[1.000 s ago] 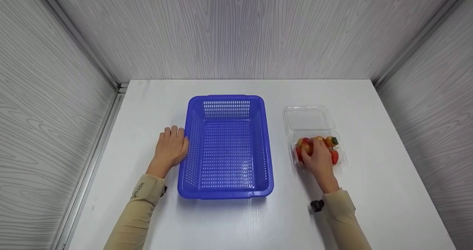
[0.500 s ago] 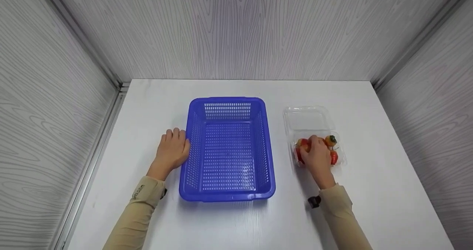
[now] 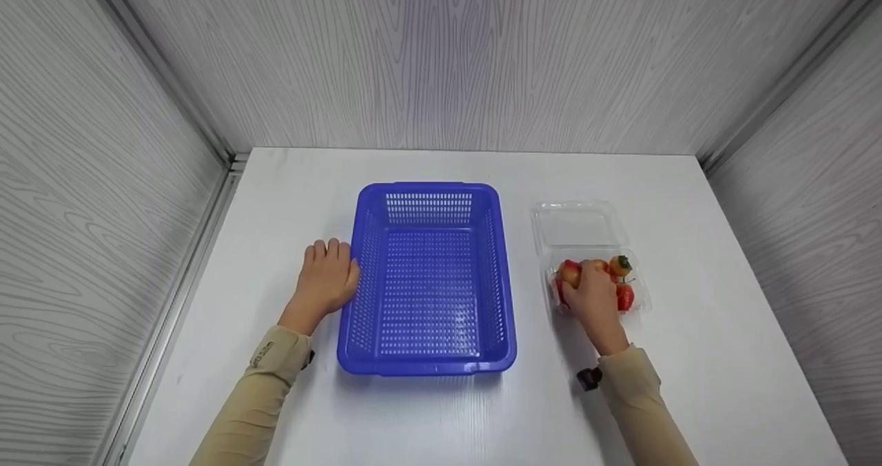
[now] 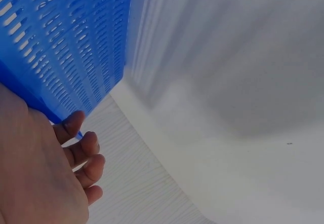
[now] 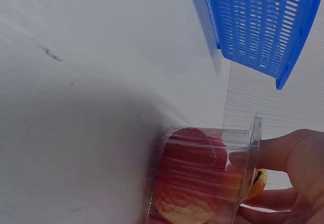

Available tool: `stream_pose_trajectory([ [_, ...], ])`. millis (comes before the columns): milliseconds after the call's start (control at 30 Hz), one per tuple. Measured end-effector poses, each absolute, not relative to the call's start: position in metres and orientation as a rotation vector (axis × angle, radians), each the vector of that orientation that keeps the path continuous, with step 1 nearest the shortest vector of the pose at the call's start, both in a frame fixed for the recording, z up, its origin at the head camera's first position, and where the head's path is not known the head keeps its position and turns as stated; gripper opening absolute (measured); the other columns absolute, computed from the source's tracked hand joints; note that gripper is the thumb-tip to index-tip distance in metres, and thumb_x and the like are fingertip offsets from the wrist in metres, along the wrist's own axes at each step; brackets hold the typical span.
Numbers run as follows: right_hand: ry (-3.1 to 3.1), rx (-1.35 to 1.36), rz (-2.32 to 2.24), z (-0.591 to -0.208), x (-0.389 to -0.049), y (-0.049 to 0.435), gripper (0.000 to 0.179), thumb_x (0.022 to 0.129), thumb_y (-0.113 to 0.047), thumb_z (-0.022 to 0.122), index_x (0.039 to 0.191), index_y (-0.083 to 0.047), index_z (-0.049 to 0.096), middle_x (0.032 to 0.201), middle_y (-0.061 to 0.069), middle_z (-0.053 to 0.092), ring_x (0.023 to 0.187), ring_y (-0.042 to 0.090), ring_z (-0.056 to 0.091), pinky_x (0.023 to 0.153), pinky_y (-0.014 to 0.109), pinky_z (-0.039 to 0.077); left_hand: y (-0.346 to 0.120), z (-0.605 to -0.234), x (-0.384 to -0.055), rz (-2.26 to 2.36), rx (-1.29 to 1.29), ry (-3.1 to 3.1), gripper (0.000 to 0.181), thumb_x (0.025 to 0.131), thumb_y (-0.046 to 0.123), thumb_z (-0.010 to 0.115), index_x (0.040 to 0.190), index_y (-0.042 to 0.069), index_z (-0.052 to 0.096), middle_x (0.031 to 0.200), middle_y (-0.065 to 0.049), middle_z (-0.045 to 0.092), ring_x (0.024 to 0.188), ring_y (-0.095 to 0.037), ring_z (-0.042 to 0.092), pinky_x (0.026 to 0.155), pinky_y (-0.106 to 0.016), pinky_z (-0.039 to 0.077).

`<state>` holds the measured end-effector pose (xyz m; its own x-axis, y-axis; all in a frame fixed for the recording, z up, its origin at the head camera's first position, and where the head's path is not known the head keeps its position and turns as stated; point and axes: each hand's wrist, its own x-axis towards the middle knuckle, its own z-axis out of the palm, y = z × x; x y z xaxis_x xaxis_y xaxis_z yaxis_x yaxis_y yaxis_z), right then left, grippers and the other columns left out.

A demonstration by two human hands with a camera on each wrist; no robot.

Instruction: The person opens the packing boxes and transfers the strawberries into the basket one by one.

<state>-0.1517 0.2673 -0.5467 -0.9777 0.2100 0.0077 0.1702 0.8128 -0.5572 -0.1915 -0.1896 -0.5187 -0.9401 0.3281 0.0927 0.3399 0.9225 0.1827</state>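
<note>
White table (image 3: 441,411), grey wood-grain walls (image 3: 441,59)

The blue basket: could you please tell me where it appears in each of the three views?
Head: the blue basket sits mid-table, between the two hands.
Left wrist: its slotted wall fills the upper left, beside the left hand.
Right wrist: one corner shows at upper right.
Shared landmark: the white table.

Small print marks the left sleeve (image 3: 264,353) near the cuff, too blurred to read.
</note>
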Motion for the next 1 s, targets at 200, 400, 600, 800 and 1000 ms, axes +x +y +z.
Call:
stream_pose_trajectory([
  [200, -2.919, -0.25, 0.889, -0.548, -0.148, 0.269, 0.029, 0.088, -0.011, 0.068, 0.109, 0.008, 0.062, 0.097, 0.025, 0.065, 0.076, 0.035, 0.058, 0.071, 0.049, 0.051, -0.189, -0.522, -0.188, -0.292, -0.529, -3.008, 0.029, 0.1, 0.019, 0.038, 0.104, -0.008, 0.048, 0.096, -0.022, 0.044, 0.093, -0.042, 0.039, 0.088, -0.054, 0.03],
  [400, -2.906, -0.2, 0.924, -0.548, -0.148, 0.268, 0.032, 0.091, -0.019, 0.071, 0.109, 0.007, 0.066, 0.096, 0.022, 0.067, 0.078, 0.032, 0.058, 0.071, 0.046, 0.049, -0.189, -0.523, -0.187, -0.307, -0.515, -3.011, 0.029, 0.099, 0.019, 0.04, 0.105, -0.008, 0.048, 0.097, -0.023, 0.044, 0.094, -0.043, 0.039, 0.088, -0.054, 0.03],
  [600, -2.853, -0.188, 0.933, -0.545, -0.146, 0.269, 0.029, 0.087, -0.011, 0.073, 0.106, 0.009, 0.067, 0.101, 0.025, 0.067, 0.086, 0.038, 0.06, 0.079, 0.052, 0.049, -0.189, -0.524, -0.187, -0.328, -0.509, -3.024, 0.03, 0.1, 0.019, 0.038, 0.105, -0.008, 0.048, 0.099, -0.023, 0.044, 0.096, -0.043, 0.038, 0.09, -0.055, 0.028],
  [800, -2.807, -0.163, 0.968, -0.538, -0.147, 0.266, 0.035, 0.083, -0.01, 0.076, 0.11, 0.01, 0.065, 0.106, 0.028, 0.066, 0.094, 0.041, 0.06, 0.085, 0.054, 0.048, -0.188, -0.524, -0.187, -0.3, -0.47, -3.044, 0.031, 0.1, 0.021, 0.036, 0.107, -0.007, 0.047, 0.099, -0.023, 0.044, 0.097, -0.043, 0.039, 0.089, -0.056, 0.028],
  [1000, -2.719, -0.163, 1.058, -0.515, -0.16, 0.254, 0.039, 0.082, -0.013, 0.077, 0.113, 0.007, 0.064, 0.106, 0.025, 0.064, 0.092, 0.037, 0.059, 0.082, 0.05, 0.05, -0.186, -0.521, -0.189, -0.257, -0.458, -3.034, 0.033, 0.101, 0.022, 0.036, 0.111, -0.007, 0.047, 0.1, -0.025, 0.044, 0.098, -0.045, 0.04, 0.088, -0.056, 0.029],
])
